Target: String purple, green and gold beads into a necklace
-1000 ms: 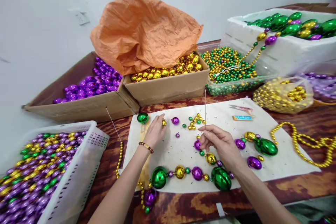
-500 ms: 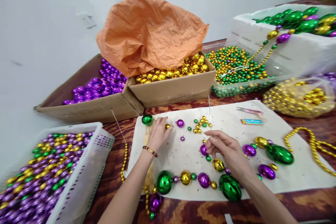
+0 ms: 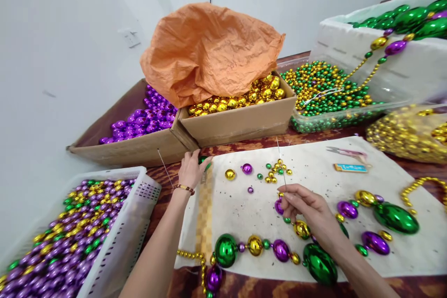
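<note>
fingers of left hand closed on green bead, right hand pinching needle above bead strand

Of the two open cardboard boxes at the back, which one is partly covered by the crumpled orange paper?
The cardboard box of gold beads, on the right. The crumpled orange paper drapes over it; the cardboard box of purple beads beside it lies mostly uncovered.

Left hand reached forward, arm stretched long from lower left, wrist with a beaded bracelet, fingers curled down and closed at the tips, back of hand up. Right hand nearer the body, forearm in from lower right, thumb and forefinger pinched together, other fingers loosely bent.
</note>
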The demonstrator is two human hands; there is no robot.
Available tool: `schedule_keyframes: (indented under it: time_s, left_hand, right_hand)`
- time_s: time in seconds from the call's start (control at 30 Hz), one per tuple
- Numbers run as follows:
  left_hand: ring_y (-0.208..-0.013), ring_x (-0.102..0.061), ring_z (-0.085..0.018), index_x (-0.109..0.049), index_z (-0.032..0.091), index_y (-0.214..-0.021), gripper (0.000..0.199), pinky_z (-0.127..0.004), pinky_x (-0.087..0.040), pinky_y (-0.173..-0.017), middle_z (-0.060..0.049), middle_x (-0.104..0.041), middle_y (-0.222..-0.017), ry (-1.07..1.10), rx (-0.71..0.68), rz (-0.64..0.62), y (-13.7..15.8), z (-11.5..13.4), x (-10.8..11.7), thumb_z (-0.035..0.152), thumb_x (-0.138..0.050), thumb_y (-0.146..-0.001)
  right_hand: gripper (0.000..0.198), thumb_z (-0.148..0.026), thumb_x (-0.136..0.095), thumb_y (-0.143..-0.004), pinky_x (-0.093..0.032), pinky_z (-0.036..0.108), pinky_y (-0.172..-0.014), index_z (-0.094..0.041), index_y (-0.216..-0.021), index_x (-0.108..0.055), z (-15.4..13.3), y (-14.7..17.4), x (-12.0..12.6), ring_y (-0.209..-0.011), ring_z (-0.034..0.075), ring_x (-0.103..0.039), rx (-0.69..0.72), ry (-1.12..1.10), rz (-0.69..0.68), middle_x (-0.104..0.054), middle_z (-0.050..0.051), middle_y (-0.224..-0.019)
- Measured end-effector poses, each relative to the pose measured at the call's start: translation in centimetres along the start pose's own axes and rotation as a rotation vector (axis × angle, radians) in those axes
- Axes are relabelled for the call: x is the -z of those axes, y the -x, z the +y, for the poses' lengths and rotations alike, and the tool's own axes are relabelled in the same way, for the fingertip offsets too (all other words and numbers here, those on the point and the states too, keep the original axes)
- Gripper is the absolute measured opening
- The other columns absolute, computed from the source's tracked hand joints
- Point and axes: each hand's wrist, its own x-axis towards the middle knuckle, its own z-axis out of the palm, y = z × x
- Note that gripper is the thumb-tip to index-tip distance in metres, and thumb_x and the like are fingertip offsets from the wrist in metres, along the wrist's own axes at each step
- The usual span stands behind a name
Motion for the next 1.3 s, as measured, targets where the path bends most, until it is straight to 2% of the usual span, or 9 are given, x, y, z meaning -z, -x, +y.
schedule_keyframes:
  time_s: [0.13,0.23,0.43,0.67,0.73,0.9,1.03,1.17,1.3]
  left_hand:
    - [-0.102,-0.055,-0.028,-0.059,0.024,-0.118,0.045,-0.040,-0.042,-0.090,-0.010,-0.055,-0.109,0.017,-0.085,-0.174,-0.9,0.1,0.1,0.044,-0.059,-0.077]
    - [-0.097,-0.057,-0.026,-0.063,0.019,-0.105,0.036,-0.038,-0.043,-0.089,-0.009,-0.057,-0.100,0.031,-0.076,-0.185,-0.7,-0.4,0.6,0.037,-0.062,-0.074]
    - [-0.085,-0.062,-0.023,-0.054,0.021,-0.121,0.048,-0.035,-0.049,-0.073,-0.009,-0.062,-0.102,0.229,0.032,-0.215,4.1,0.0,1.1,0.052,-0.036,-0.089]
    - [-0.084,-0.065,-0.032,-0.060,0.023,-0.113,0.056,-0.046,-0.047,-0.074,-0.013,-0.060,-0.104,-0.183,0.128,-0.233,8.0,3.2,1.1,0.062,-0.027,-0.089]
    - [-0.089,-0.063,-0.031,-0.053,0.023,-0.124,0.057,-0.044,-0.048,-0.076,-0.014,-0.056,-0.113,-0.161,0.056,-0.180,8.2,2.8,1.8,0.061,-0.029,-0.089]
    - [-0.115,-0.048,-0.029,-0.042,0.024,-0.137,0.057,-0.043,-0.040,-0.097,-0.013,-0.047,-0.130,-0.042,-0.396,-0.209,9.0,0.6,1.8,0.047,-0.053,-0.086]
    - [-0.104,-0.052,-0.029,-0.054,0.023,-0.126,0.043,-0.045,-0.042,-0.093,-0.011,-0.055,-0.117,-0.037,-0.366,-0.215,9.6,0.0,0.5,0.035,-0.055,-0.085]
    - [-0.101,-0.056,-0.026,-0.059,0.022,-0.119,0.041,-0.042,-0.043,-0.094,-0.009,-0.059,-0.112,0.287,-0.222,-0.146,9.7,1.4,1.3,0.041,-0.059,-0.082]
    - [-0.098,-0.059,-0.023,-0.064,0.023,-0.113,0.041,-0.036,-0.049,-0.085,-0.007,-0.063,-0.113,0.991,0.046,-0.174,10.6,5.6,2.6,0.042,-0.065,-0.078]
  right_hand:
    - [0.022,-0.039,-0.060,-0.087,-0.044,0.026,-0.052,-0.021,-0.100,-0.064,-0.2,0.2,-0.1,-0.061,0.016,-0.060,0.004,0.020,0.015,-0.064,0.004,-0.074]
    - [0.023,-0.040,-0.059,-0.087,-0.044,0.026,-0.052,-0.021,-0.100,-0.064,-0.3,0.4,0.1,-0.061,0.016,-0.060,0.006,0.035,0.018,-0.064,0.004,-0.075]
    - [0.025,-0.040,-0.058,-0.088,-0.044,0.025,-0.052,-0.019,-0.101,-0.062,0.1,0.4,0.2,-0.060,0.015,-0.060,0.001,0.045,-0.002,-0.063,0.003,-0.074]
    - [0.025,-0.038,-0.057,-0.089,-0.044,0.023,-0.051,-0.017,-0.102,-0.061,0.6,0.4,-0.2,-0.060,0.014,-0.061,-0.007,0.066,-0.041,-0.063,0.003,-0.074]
    - [0.024,-0.036,-0.057,-0.089,-0.045,0.023,-0.052,-0.017,-0.103,-0.061,0.5,0.5,0.0,-0.060,0.014,-0.061,-0.001,0.067,-0.034,-0.064,0.003,-0.075]
    - [0.020,-0.033,-0.056,-0.090,-0.045,0.023,-0.051,-0.017,-0.101,-0.062,-0.3,0.6,0.6,-0.059,0.013,-0.061,0.036,0.041,0.025,-0.064,0.002,-0.073]
    - [0.020,-0.029,-0.054,-0.091,-0.045,0.023,-0.052,-0.017,-0.105,-0.062,-1.2,0.2,0.8,-0.062,0.014,-0.062,0.092,0.059,-0.010,-0.065,0.003,-0.075]
    - [0.021,-0.026,-0.055,-0.091,-0.045,0.023,-0.054,-0.018,-0.110,-0.061,-2.3,-0.3,0.2,-0.064,0.012,-0.061,0.155,0.063,-0.073,-0.066,0.003,-0.078]
    - [0.015,-0.026,-0.060,-0.088,-0.046,0.023,-0.055,-0.017,-0.099,-0.063,-3.1,-0.7,-1.0,-0.066,0.014,-0.064,0.161,0.004,-0.079,-0.069,0.004,-0.079]
